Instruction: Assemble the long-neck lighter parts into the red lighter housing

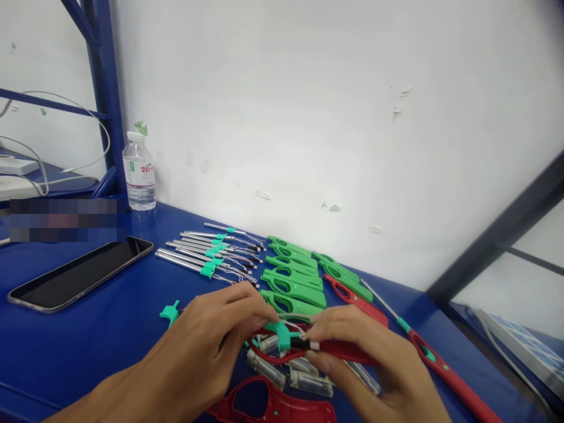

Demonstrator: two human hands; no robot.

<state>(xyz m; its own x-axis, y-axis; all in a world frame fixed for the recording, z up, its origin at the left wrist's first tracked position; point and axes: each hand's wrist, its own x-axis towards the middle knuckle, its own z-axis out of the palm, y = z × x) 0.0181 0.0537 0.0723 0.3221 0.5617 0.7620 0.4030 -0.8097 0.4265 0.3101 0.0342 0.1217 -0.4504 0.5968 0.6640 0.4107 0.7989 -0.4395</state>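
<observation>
Apparently, the left hand (222,332) grips a teal trigger piece (283,336) while the right thumb and fingers of the right hand (370,349) pinch a black igniter (302,344), probably to control its thin wires. Both parts sit between the fingertips, above a red lighter shell (348,351) and clear fuel tanks (311,385). Metal rods (180,259) line up beyond the left fingers, seemingly for easy picking; farther left, a water bottle (140,170) bears red characters too small to read surely.

Ok, the tabletop (110,341) here is proper deep blue against an off-white wall (286,117). Green lighter casings (299,285) plus red casings (348,351), minty teal triggers (283,338), silver tubes (178,259), white wires (291,325). Bottle label's (140,171) white with red lettering, and that box (515,335) has a blue-and-white geometric pattern lol.
</observation>
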